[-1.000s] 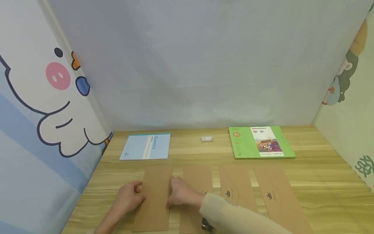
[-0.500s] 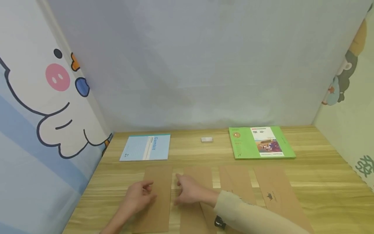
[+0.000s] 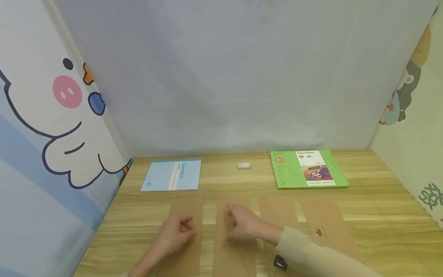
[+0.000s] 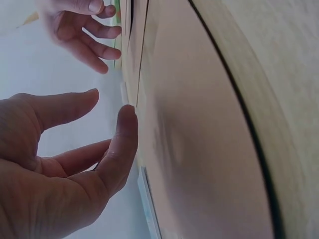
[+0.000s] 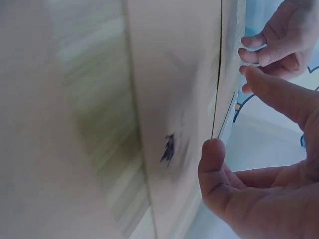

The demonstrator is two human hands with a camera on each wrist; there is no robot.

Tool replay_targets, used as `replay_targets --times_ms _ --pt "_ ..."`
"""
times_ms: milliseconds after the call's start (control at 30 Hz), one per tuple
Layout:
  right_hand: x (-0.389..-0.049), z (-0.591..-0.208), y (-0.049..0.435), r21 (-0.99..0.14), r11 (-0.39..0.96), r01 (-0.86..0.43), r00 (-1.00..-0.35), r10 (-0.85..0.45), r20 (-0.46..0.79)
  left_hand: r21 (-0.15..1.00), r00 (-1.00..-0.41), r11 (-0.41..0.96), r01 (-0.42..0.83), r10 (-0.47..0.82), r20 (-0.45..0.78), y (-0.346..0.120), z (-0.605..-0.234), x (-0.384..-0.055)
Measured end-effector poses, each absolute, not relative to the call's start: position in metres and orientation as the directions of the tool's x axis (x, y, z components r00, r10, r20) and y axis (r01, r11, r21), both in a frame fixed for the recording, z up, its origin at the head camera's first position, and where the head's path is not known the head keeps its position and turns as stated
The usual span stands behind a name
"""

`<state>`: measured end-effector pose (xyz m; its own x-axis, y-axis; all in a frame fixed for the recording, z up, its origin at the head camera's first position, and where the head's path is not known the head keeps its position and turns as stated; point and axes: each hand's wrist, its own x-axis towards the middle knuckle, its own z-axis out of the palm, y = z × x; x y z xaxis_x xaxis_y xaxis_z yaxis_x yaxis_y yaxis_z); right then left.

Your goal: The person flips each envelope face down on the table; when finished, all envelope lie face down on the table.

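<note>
Several brown kraft envelopes lie side by side on the table. Over the leftmost envelope (image 3: 188, 206) hovers my left hand (image 3: 173, 234), fingers loosely bent and holding nothing; the left wrist view shows a gap between thumb and fingertips, above the brown surface (image 4: 199, 129). My right hand (image 3: 245, 224) is above the second envelope (image 3: 226, 259), thumb and fingers spread apart with nothing between them. Its sleeve partly covers the third envelope (image 3: 277, 207). A small dark crown mark shows on the rightmost envelope (image 3: 320, 215). One such mark also appears on an envelope (image 5: 169, 74) in the right wrist view.
Farther back lie a light blue notebook (image 3: 173, 175) on the left, a small whitish block (image 3: 244, 166) in the middle and a green book (image 3: 288, 171) on the right. A grey cloth wall (image 3: 242, 96) stands behind the wooden table (image 3: 225, 184).
Both hands have let go of the leftmost envelope's sides. My left hand has moved right over it, and my right hand has moved right to above the second envelope.
</note>
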<state>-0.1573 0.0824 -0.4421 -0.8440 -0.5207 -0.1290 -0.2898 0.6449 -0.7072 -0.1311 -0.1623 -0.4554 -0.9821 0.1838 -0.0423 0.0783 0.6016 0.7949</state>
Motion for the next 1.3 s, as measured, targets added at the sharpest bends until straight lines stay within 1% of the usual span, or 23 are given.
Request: replay_targets --times_ms 233,400,533,667,833,1067,1300 --pt "-0.161 -0.446 0.101 -0.694 0.658 -0.291 -0.850 -0.511 -0.129 0.813 -0.959 0.568 0.128 0.281 -0.046 -0.153 -0.458 -0.132" --pt "-0.159 -0.445 0.110 -0.649 0.704 -0.289 -0.870 -0.476 -0.129 0.813 -0.932 0.561 0.157 0.355 -0.066 -0.142 -0.456 -0.131" --pt "-0.156 -0.445 0.116 -0.606 0.736 -0.301 -0.882 -0.457 -0.116 0.781 -0.916 0.588 0.210 0.398 -0.053 -0.133 -0.457 -0.132" --pt "-0.154 -0.446 0.120 -0.570 0.763 -0.306 -0.890 -0.442 -0.114 0.772 -0.905 0.592 0.232 0.422 -0.052 -0.126 -0.459 -0.132" --pt "-0.152 -0.445 0.124 -0.568 0.775 -0.276 -0.898 -0.419 -0.135 0.752 -0.912 0.620 0.224 0.406 -0.064 -0.119 -0.462 -0.132" --pt "-0.149 -0.446 0.125 -0.571 0.786 -0.235 -0.899 -0.399 -0.180 0.693 -0.937 0.692 0.202 0.343 -0.070 -0.112 -0.464 -0.135" --pt "-0.148 -0.446 0.123 -0.539 0.810 -0.229 -0.905 -0.381 -0.188 0.653 -0.939 0.722 0.228 0.341 -0.049 -0.107 -0.463 -0.133"
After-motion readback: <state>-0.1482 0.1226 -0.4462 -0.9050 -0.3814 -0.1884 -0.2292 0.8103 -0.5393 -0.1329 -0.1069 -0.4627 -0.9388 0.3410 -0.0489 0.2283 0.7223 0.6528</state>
